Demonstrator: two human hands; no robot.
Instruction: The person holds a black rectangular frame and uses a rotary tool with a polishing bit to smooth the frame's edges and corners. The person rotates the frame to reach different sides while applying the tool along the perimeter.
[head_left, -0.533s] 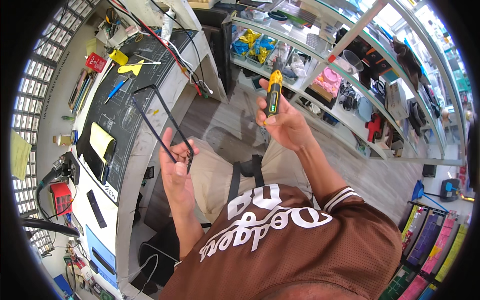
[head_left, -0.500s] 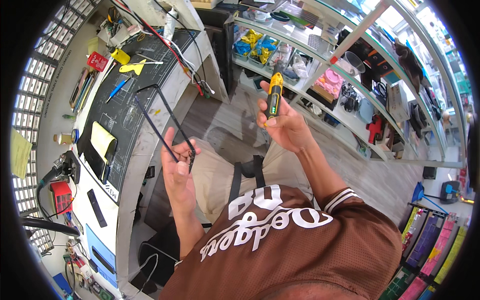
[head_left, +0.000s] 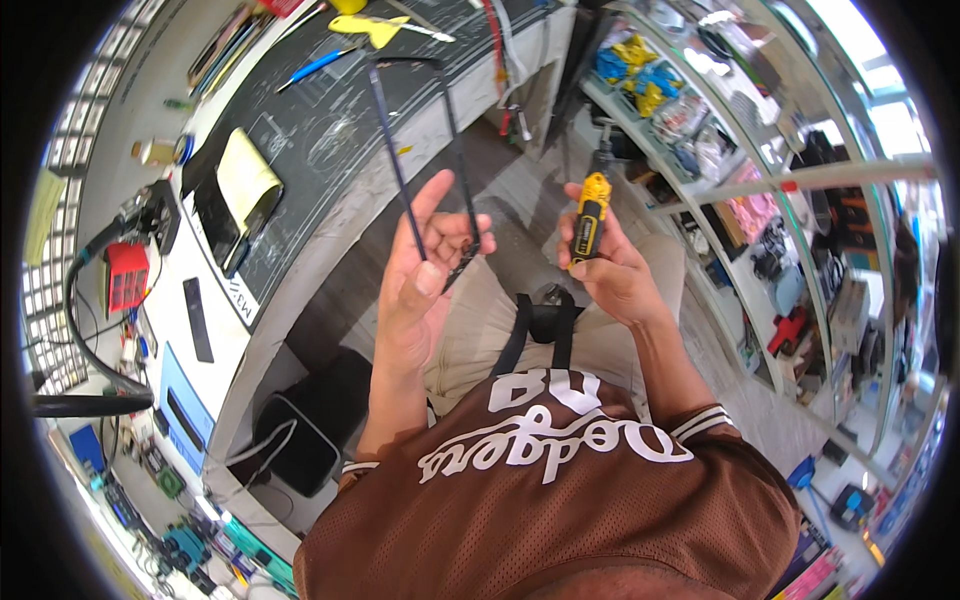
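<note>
Left hand (head_left: 425,275) pinches thin black U-shaped frame (head_left: 415,140) by its leg ends, over lap. Right hand (head_left: 610,270) clamps yellow-black screwdriver (head_left: 590,215) at handle. Frame looks light, stiff, narrow; likely twists easily, grip near ends. Beyond: bench (head_left: 300,150) with yellow pad (head_left: 245,175).

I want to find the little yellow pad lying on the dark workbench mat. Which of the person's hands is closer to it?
Left. The left hand, holding a thin black U-shaped frame, is just right of the yellow pad; the right hand, gripping a yellow-and-black screwdriver, is farther right.
</note>
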